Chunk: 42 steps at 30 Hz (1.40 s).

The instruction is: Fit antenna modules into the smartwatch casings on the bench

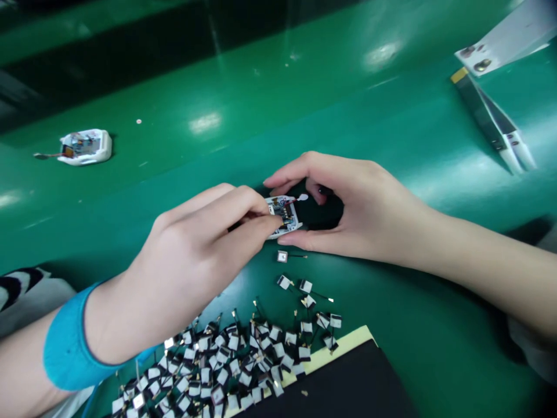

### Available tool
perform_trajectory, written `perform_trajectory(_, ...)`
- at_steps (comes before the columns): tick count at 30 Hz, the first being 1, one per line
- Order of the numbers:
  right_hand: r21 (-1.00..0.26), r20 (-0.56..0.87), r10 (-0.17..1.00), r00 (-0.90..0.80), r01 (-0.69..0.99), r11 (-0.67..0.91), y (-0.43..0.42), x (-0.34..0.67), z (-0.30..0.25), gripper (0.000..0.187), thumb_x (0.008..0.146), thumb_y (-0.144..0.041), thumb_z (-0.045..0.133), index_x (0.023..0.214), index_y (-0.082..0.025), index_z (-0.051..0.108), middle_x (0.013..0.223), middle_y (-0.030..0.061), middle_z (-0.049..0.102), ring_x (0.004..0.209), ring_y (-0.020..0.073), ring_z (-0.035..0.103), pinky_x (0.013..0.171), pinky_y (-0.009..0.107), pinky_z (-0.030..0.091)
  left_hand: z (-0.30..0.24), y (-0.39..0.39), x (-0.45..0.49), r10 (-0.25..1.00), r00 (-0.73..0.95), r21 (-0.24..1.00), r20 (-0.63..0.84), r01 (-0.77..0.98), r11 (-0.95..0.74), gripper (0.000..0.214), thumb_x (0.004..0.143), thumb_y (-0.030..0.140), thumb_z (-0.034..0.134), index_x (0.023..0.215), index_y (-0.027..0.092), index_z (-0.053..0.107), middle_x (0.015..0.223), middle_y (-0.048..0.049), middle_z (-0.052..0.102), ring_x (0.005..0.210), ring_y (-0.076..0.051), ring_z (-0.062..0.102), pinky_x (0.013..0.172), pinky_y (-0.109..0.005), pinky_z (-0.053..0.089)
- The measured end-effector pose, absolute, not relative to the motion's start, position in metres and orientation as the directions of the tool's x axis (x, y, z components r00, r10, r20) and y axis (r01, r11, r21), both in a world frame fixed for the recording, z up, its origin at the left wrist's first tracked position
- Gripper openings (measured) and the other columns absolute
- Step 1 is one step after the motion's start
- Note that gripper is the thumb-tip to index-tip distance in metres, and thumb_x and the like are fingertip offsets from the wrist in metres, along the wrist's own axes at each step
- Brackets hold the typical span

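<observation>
The left hand (191,261) pinches a white circuit module (282,216) above the green tabletop (304,87); the right hand (348,209) curves wide around it. Risk: a slipping pinch could drop the module onto the wired antenna patches (226,366) or strain its thin lead (296,199).

The left hand (191,267) covers part of the white-framed circuit board (284,216), hiding what its fingertips touch. The heap of tiny antenna modules (221,366) runs off the near edge, and the components inside the far-left white casing (85,147) are too small to tell.
</observation>
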State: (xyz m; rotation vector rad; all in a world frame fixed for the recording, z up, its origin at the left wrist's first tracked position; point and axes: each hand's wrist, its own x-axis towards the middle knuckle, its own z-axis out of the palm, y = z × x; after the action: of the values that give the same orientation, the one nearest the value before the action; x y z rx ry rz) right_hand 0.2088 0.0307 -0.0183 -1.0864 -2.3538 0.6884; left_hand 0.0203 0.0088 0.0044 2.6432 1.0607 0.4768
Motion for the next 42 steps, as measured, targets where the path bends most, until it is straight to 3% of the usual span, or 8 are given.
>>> perform_trajectory(9,-0.616,0.212,0.773,-0.598,0.532,0.581,0.031,0.209,-0.018,0.037,0.068,-0.033,0.063,0.1,-0.02,0.05,0.094,-0.0033,0.058,0.083,0.0106,0.056,0.073,0.022,0.047,0.003,0.011,0.021,0.682,0.699,0.306,0.214,0.615,-0.727,0.023,0.088,0.014,0.033,0.081,0.018,0.054,0.086,-0.0007,0.056,0.079,-0.015,0.052,0.064,-0.027,0.043)
perform_trajectory(16,-0.62,0.202,0.785,-0.586,0.544,0.565,0.031,0.208,-0.018,0.038,0.066,-0.033,0.064,0.099,-0.021,0.05,0.09,-0.0055,0.057,0.083,0.0089,0.056,0.072,0.021,0.047,0.004,0.013,0.022,0.749,0.629,0.399,0.206,0.645,-0.652,0.018,0.086,0.015,0.043,0.075,0.019,0.056,0.078,0.002,0.057,0.074,-0.011,0.053,0.062,-0.022,0.042)
perform_trajectory(19,-0.625,0.197,0.782,-0.591,0.539,0.565,0.031,0.208,-0.017,0.04,0.066,-0.035,0.064,0.101,-0.02,0.049,0.091,-0.0052,0.056,0.084,0.0092,0.055,0.074,0.021,0.047,0.004,0.013,0.021,0.707,0.672,0.351,0.22,0.621,-0.7,0.02,0.087,0.014,0.039,0.078,0.018,0.056,0.082,0.0005,0.057,0.076,-0.013,0.053,0.063,-0.025,0.042)
perform_trajectory(22,-0.657,0.162,0.786,-0.597,0.529,0.537,0.029,0.214,-0.015,0.037,0.076,-0.039,0.054,0.107,-0.022,0.046,0.098,-0.0026,0.053,0.088,0.0104,0.054,0.076,0.024,0.047,0.003,0.013,0.019,0.656,0.72,0.27,0.227,0.6,-0.753,0.021,0.088,0.016,0.037,0.079,0.017,0.056,0.084,-0.0013,0.056,0.078,-0.014,0.052,0.064,-0.026,0.042)
perform_trajectory(27,-0.64,0.164,0.79,-0.59,0.546,0.541,0.027,0.233,-0.009,0.027,0.089,-0.024,0.028,0.105,-0.017,0.048,0.102,0.0021,0.045,0.099,0.0106,0.047,0.085,0.025,0.042,0.002,0.014,0.017,0.594,0.773,0.193,0.222,0.563,-0.804,0.024,0.089,0.018,0.034,0.085,0.016,0.057,0.087,-0.0037,0.055,0.079,-0.015,0.052,0.066,-0.028,0.044)
perform_trajectory(31,-0.484,0.238,0.819,-0.522,0.667,0.566,0.023,0.239,0.0,0.028,0.085,-0.026,0.04,0.109,-0.017,0.053,0.08,0.0021,0.047,0.078,0.0106,0.05,0.069,0.024,0.046,-0.001,0.017,0.016,0.567,0.795,0.144,0.214,0.548,-0.824,0.026,0.087,0.014,0.032,0.086,0.017,0.058,0.087,-0.0034,0.056,0.078,-0.015,0.052,0.064,-0.026,0.044)
perform_trajectory(35,-0.572,0.403,0.858,-0.318,0.645,0.508,0.014,0.228,0.009,0.014,0.072,-0.023,0.061,0.086,-0.019,0.062,0.072,-0.0034,0.059,0.061,0.0068,0.054,0.053,0.018,0.047,-0.003,0.018,0.015,0.567,0.797,0.152,0.207,0.546,-0.824,0.026,0.086,0.012,0.032,0.085,0.019,0.057,0.088,-0.0022,0.055,0.078,-0.014,0.052,0.065,-0.025,0.043)
perform_trajectory(42,-0.414,0.475,0.76,-0.444,0.649,0.638,0.009,0.213,0.011,0.012,0.076,-0.025,0.059,0.085,-0.017,0.061,0.077,-0.0041,0.064,0.064,0.0023,0.055,0.062,0.011,0.047,-0.003,0.018,0.016,0.578,0.796,0.194,0.18,0.548,-0.814,0.024,0.086,0.013,0.032,0.084,0.017,0.056,0.087,-0.0037,0.053,0.081,-0.017,0.052,0.069,-0.027,0.042)
